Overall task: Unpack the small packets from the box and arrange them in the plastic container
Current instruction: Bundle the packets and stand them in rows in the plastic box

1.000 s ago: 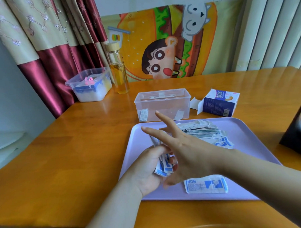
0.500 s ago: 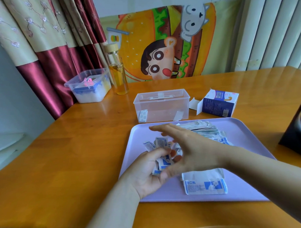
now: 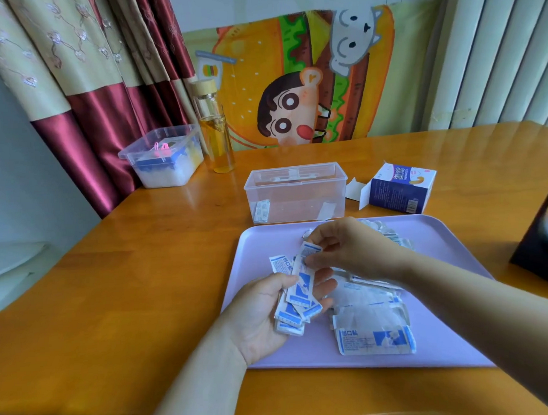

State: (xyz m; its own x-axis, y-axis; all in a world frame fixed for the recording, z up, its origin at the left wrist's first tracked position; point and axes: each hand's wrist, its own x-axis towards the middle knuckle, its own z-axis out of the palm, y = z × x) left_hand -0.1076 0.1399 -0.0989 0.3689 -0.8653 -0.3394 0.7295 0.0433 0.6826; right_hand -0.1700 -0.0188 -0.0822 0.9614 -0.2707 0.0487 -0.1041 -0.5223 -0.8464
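Wooden table (image 3: 144,274), lilac tray (image 3: 448,263) at its near middle. Beyond the tray's far edge, just apart from it, the clear container (image 3: 297,192), open-topped, long axis left to right, nearly empty: one packet leaning at the left front corner, a pale one at the right front. Right of that, the box (image 3: 396,189), flap open, lying on its side.

On the tray, a large flat sachet (image 3: 376,340) near the front, more loose packets heaped under and behind the right forearm.

Left hand (image 3: 264,319) palm up over the tray's left part, fingers curled around a fanned stack (image 3: 296,302) of small packets, thumb pressing on top. Stack's long axis running from near-left to far-right, roughly toward the container.

Right hand (image 3: 345,251) just above and beyond, thumb and forefinger pinched on the top end of one packet (image 3: 310,252), which stands tilted, lower end touching the stack.

Relation that matters: container straight ahead of both hands, past the tray rim, slightly left of the right hand. Right hand nearer to it, so probably the carrier. Packet's length lying crosswise to the container's, hence likely a quarter turn before lowering in. Most of the job judged undone.
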